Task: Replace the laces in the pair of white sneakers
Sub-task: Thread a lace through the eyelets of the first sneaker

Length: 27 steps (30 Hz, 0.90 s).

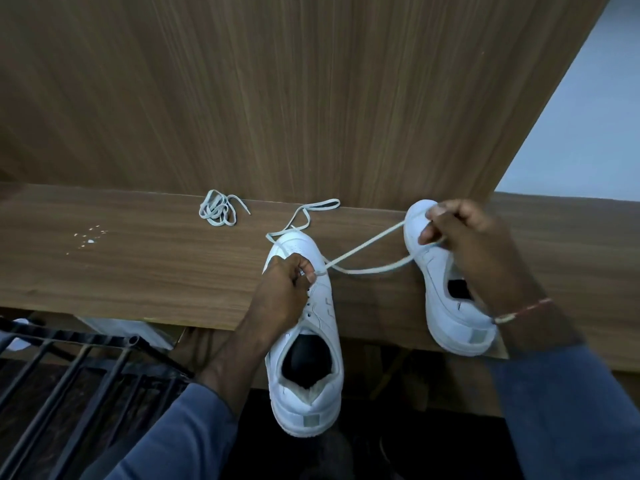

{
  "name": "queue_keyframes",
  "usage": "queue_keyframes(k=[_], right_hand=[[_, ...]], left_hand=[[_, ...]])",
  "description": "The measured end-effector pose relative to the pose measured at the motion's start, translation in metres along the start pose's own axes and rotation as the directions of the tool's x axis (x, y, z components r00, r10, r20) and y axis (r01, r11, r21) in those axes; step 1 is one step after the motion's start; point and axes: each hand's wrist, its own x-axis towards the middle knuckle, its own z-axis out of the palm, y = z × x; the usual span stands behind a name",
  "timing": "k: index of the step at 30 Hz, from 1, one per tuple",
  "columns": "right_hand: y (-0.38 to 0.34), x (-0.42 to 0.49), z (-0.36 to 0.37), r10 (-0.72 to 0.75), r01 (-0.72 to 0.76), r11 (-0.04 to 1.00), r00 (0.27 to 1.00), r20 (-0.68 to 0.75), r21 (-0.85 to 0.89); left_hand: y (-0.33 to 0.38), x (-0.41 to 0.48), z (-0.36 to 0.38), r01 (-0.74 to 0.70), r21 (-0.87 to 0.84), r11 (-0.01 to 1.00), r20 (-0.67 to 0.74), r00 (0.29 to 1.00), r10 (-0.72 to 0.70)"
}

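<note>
Over the near sneaker point(306, 327), my left hand point(282, 285) pinches the limp lace point(367, 244) at its eyelets while my right hand point(460, 230) grips the slack — soft, floppy, best held near the tip.

The light was dim and even, brightest on the pale bluish-white wall point(588, 116) at the upper right. The white low-top sneaker at the right point(446, 317) cast a soft shadow on the brown wood-grain tabletop point(138, 271), and the floor below point(450, 455) sank almost black. Wide-angle distortion bowed the tabletop's edges.

Two white sneakers point(306, 372), partly threaded lace point(364, 246)
</note>
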Motion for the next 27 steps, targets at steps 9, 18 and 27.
queue_keyframes(k=[9, 18, 27], right_hand=[[0.018, -0.017, 0.078, -0.069, 0.277, 0.845, 0.904, 0.421, -0.457], [0.031, -0.014, 0.083, 0.102, -0.004, 0.972, 0.908, 0.406, -0.236], [0.021, -0.037, -0.010, 0.342, -0.211, 0.930, 0.794, 0.502, -0.300]], left_hand=[[-0.004, -0.001, -0.003, -0.064, -0.069, 0.996, 0.013, 0.998, 0.065], [0.004, -0.001, -0.002, -0.024, -0.006, 1.000, 0.033, 0.999, 0.024], [0.000, -0.001, 0.004, 0.056, 0.049, 0.997, -0.058, 0.997, -0.053]])
